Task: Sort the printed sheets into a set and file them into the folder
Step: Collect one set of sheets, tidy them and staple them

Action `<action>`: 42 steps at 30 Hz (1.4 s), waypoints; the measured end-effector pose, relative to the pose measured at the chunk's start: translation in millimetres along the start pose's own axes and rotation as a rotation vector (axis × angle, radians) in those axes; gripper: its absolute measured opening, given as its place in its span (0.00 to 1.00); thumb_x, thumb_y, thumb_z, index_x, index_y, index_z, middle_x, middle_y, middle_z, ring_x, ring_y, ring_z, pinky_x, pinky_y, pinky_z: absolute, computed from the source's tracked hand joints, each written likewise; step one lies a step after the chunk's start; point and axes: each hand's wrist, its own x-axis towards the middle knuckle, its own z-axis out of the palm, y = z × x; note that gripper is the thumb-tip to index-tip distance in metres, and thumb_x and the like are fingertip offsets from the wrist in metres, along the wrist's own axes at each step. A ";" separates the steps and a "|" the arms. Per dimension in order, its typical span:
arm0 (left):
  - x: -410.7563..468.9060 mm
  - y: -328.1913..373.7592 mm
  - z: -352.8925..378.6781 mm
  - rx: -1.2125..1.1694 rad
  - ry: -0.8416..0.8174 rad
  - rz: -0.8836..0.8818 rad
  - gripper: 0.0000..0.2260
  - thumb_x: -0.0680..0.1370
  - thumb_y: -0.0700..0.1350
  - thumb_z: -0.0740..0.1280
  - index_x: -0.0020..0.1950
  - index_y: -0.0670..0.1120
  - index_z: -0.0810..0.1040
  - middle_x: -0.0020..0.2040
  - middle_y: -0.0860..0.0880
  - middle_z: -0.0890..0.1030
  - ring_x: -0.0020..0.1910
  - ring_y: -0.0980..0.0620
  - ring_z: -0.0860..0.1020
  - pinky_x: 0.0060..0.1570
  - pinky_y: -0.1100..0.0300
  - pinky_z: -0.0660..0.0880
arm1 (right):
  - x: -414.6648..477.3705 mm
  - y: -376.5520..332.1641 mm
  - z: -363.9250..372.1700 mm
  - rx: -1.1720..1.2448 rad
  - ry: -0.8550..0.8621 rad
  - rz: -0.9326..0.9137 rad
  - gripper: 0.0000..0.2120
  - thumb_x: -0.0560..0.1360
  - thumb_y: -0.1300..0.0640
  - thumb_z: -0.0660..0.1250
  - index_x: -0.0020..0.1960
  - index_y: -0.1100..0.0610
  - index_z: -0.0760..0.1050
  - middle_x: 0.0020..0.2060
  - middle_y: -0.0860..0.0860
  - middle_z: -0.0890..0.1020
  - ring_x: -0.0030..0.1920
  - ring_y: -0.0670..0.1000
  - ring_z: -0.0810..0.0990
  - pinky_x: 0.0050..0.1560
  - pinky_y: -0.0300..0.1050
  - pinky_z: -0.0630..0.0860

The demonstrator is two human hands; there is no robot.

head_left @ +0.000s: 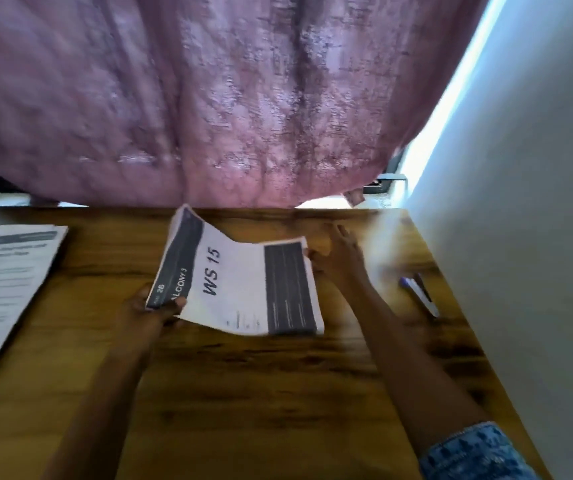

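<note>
Head view: printed sheets (243, 285), above the table (278, 393) centre; your left hand (153, 310) pinches their 7 o'clock corner, your right hand (338, 258) lies spread-fingered at the 3 o'clock edge, gripping nothing. Likely light, limp, slippery: hold opposite edges. Second pile (4, 289) at 9 o'clock; pen (420, 296) at 3.

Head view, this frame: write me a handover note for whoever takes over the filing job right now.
Left hand pinches the near-left corner of the WS 15 printout, which is partly lifted off the table.
Right hand is open with fingers spread at the printout's far-right edge; blur hides any contact.
A second pile of sheets lies at the table's left, a pen at its right. No folder is in view.
Done: nothing visibly filed.
Left: join both piles into a set, find the folder, file them.
</note>
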 end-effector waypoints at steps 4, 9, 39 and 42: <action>-13.3 53.2 -64.5 0.244 -0.268 0.130 0.13 0.68 0.39 0.76 0.51 0.42 0.81 0.41 0.45 0.85 0.40 0.51 0.80 0.39 0.60 0.75 | 23.6 -52.1 56.1 0.474 -0.466 -0.039 0.41 0.61 0.40 0.78 0.69 0.52 0.68 0.64 0.53 0.75 0.64 0.56 0.75 0.60 0.50 0.76; 3.3 94.5 -138.4 0.438 -0.284 0.238 0.08 0.72 0.36 0.73 0.49 0.45 0.82 0.42 0.50 0.86 0.40 0.54 0.83 0.39 0.65 0.77 | 4.6 -132.9 78.8 0.757 -0.935 0.031 0.18 0.72 0.59 0.72 0.61 0.53 0.75 0.59 0.54 0.80 0.53 0.54 0.83 0.55 0.53 0.79; 172.8 -43.1 -371.9 1.109 0.117 0.198 0.22 0.83 0.55 0.51 0.77 0.53 0.57 0.78 0.52 0.57 0.78 0.50 0.51 0.75 0.46 0.46 | -24.6 -388.5 347.5 -0.072 -0.150 0.149 0.44 0.73 0.49 0.70 0.78 0.58 0.46 0.75 0.60 0.57 0.73 0.61 0.58 0.71 0.56 0.56; 174.5 -42.1 -373.9 1.051 0.090 0.176 0.23 0.82 0.56 0.53 0.77 0.53 0.58 0.78 0.52 0.56 0.78 0.50 0.52 0.76 0.46 0.46 | -29.2 -404.4 349.4 -0.197 -0.094 -0.094 0.40 0.72 0.51 0.71 0.77 0.55 0.53 0.76 0.60 0.53 0.76 0.62 0.52 0.72 0.63 0.50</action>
